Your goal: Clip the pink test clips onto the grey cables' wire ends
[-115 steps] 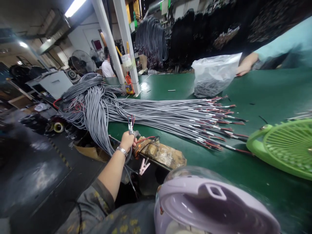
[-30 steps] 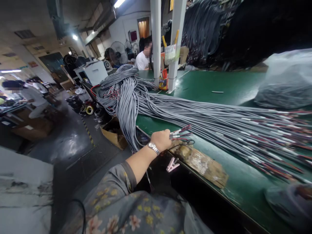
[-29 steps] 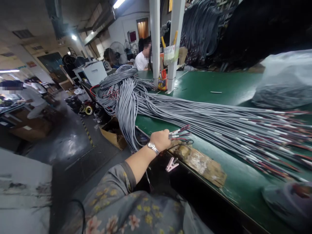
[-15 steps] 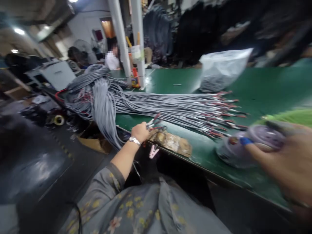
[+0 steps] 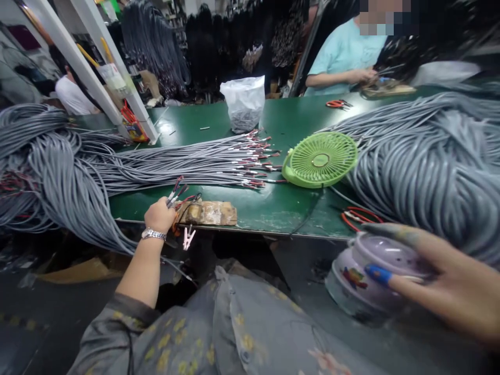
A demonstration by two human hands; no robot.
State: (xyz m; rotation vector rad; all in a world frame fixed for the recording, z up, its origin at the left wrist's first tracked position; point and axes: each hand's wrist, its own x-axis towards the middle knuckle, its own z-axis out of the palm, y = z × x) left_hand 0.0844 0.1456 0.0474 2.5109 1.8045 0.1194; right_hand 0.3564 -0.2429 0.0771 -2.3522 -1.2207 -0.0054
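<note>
My left hand (image 5: 159,214) is closed around several grey cable ends (image 5: 175,194) with red and dark stripped wires at their tips. It is at the table's front edge, beside a tape-wrapped wooden block (image 5: 219,214). A pink clip (image 5: 189,238) hangs just below that block. My right hand (image 5: 445,284), blue covering on the thumb, grips a purple plastic container (image 5: 361,281) with a colourful picture on its side. The container is held in front of the table edge at the right. What is inside it cannot be seen.
Grey cables (image 5: 187,159) lie along the green table (image 5: 297,213). A green fan (image 5: 320,159), a white bag (image 5: 244,101), a large cable coil (image 5: 425,156) and red-handled pliers (image 5: 361,216) are on it. Another person (image 5: 344,57) works across the table.
The view has swung right, bringing the fan, the large coil and the other person into sight. The purple container has come off the tabletop, nearer to me. My left hand still holds the cable ends.
</note>
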